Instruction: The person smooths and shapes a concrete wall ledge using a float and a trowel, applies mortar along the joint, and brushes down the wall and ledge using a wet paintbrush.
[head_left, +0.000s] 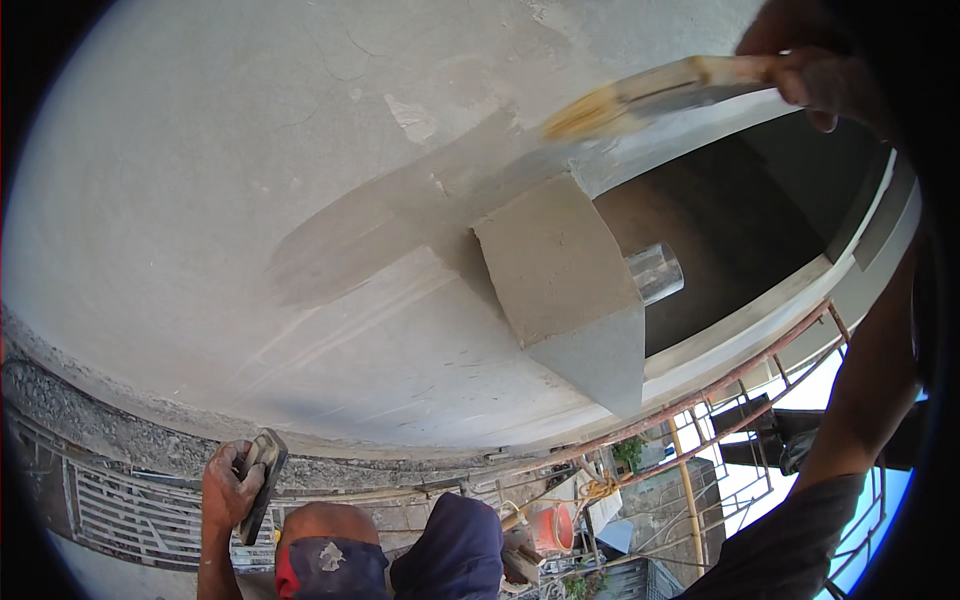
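Note:
My right hand (825,85), at the upper right, is closed round the handle of a wide brush (655,95). Its pale yellow bristles are blurred and lie against or close to a grey plastered wall (200,200); I cannot tell whether they touch. A darker, damp-looking band (370,225) runs across the wall below and left of the bristles. Beneath the brush a plaster-covered box-like block (560,265) juts out beside a dark opening (730,220). At the lower left my left hand (230,485) grips a plastering float (263,485), held upright away from the wall.
A short shiny pipe (657,273) sticks out beside the block. Rusty scaffold tubes (740,370) curve along the lower right. Below are my knees (335,555), a slatted metal platform (140,510) and an orange bucket (552,528). Cracks and chipped spots mark the wall's upper part.

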